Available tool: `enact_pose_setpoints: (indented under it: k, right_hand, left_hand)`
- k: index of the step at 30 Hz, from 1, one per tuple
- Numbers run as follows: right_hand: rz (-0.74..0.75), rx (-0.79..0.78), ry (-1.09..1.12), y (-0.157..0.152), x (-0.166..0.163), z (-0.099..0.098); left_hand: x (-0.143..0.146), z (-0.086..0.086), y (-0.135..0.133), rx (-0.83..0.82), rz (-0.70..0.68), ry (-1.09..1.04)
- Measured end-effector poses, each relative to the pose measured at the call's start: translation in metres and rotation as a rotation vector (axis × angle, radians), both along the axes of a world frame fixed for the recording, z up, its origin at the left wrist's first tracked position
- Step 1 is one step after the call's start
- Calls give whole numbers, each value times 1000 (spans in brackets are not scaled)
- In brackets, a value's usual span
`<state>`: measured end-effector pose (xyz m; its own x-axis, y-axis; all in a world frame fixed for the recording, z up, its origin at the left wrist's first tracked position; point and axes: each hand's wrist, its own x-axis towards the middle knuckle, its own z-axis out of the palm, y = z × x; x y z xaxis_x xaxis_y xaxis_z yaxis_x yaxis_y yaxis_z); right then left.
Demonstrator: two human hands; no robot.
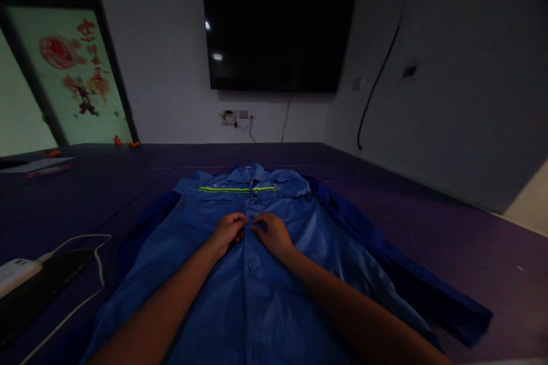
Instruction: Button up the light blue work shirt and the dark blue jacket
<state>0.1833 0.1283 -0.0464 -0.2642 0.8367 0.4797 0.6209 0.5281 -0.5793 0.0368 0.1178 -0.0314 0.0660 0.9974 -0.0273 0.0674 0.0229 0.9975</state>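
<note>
A blue work shirt (205, 296) with a yellow-green reflective stripe across the chest lies front-up on a dark purple table (449, 222). Its collar points away from me and its right sleeve spreads out to the right. My left hand (229, 231) and my right hand (272, 232) meet at the shirt's front placket, mid-chest. Both have their fingers curled and pinched on the fabric edges there. A button shows just below my hands on the placket.
A white power strip (17, 272) with a white cable and a dark flat object lie at the table's left edge. A black wall screen (276, 40) hangs ahead above a socket. Small orange items and papers sit at the far left.
</note>
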Motion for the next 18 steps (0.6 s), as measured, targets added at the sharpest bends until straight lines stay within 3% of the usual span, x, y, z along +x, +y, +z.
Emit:
enact_pose_setpoints:
  k: [18]
  right_hand:
    - [10,0,-4,4,1,-4]
  left_hand:
    - [0,-5,6,-6,35,-15]
